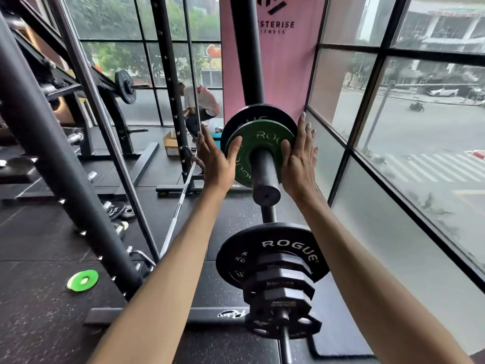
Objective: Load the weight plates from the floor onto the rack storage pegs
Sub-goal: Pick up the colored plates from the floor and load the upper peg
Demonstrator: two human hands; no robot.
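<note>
A green Rogue plate [262, 139] sits on the upper storage peg [265, 177] of the rack, right against a larger black plate [252, 111] behind it. My left hand [214, 156] presses its left rim with the thumb on the plate's face and the fingers straight up. On the right rim my right hand [299, 158] does the same. Below, a lower peg carries a big black Rogue plate [286, 245] and several small black plates [280, 285]. A small bright green plate [83, 280] and a few black plates [116, 208] lie on the floor at left.
A slanted black rack upright [52, 153] crosses the left side. A barbell [181, 198] leans across the floor in the middle. Large windows [393, 153] close off the right. Farther back a person [202, 103] bends over near a cardboard box [172, 144].
</note>
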